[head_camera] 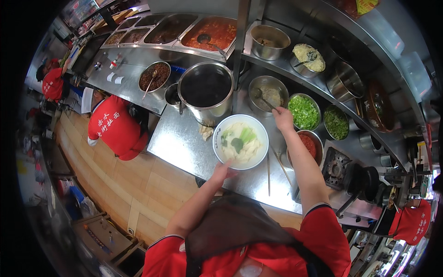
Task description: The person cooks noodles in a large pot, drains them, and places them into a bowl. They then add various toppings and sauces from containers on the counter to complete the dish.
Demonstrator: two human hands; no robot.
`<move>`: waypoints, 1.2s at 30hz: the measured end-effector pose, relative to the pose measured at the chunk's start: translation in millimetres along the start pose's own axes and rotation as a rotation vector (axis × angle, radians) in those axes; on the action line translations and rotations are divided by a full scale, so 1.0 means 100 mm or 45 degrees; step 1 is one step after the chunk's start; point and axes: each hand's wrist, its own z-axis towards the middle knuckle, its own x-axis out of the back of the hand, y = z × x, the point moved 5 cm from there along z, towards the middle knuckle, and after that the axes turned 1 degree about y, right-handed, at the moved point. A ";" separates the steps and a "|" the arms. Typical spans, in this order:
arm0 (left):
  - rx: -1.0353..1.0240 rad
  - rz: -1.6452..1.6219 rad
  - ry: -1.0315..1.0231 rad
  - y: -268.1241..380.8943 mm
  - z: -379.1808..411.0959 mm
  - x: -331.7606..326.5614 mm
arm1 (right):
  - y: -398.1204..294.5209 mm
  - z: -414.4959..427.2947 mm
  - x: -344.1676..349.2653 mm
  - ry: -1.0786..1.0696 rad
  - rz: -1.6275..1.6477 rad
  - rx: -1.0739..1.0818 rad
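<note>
My left hand grips the near rim of a white bowl with a blue edge. Wide pale noodles lie in it with green leafy vegetables. Beyond the bowl, to the right, my right hand holds the handle of a metal spoon. The spoon's bowl dips into a steel pot of cloudy liquid. Chopped scallions fill a steel container beside that hand. Under my right forearm, partly hidden, stands a container of red chili sauce.
A large steel pot of dark liquid stands beyond the bowl, near a container of chili flakes. Wooden chopsticks lie on the steel counter. A gas burner is at right. Co-workers in red shirts are at left and far right.
</note>
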 end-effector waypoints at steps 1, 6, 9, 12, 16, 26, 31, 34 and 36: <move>0.015 -0.043 -0.002 0.03 -0.01 0.05 | -0.08 -0.03 0.05 -0.019 -0.106 0.051; -0.023 0.009 0.056 0.09 0.05 0.05 | -0.10 -0.15 0.09 -0.056 -0.292 0.076; -0.042 0.008 0.044 0.07 0.09 0.07 | 0.31 -0.12 0.06 0.034 0.244 -0.290; -0.025 -0.003 0.098 0.01 0.10 0.14 | 0.46 -0.27 0.00 -0.099 0.820 -0.633; -0.050 0.002 0.064 0.01 0.11 0.14 | 0.22 -0.55 0.31 -0.125 1.065 -0.666; -0.095 0.041 0.053 -0.03 0.16 0.13 | 0.09 -1.59 0.77 -0.078 0.513 -0.168; -0.117 0.033 0.056 -0.01 0.13 0.10 | -0.40 -1.72 0.83 0.112 0.073 0.321; -0.131 0.064 0.040 0.00 0.13 0.13 | -0.37 -1.28 0.77 0.209 0.086 0.379; -0.113 0.135 0.016 0.07 0.10 0.11 | -0.13 -0.88 0.69 0.249 0.161 0.327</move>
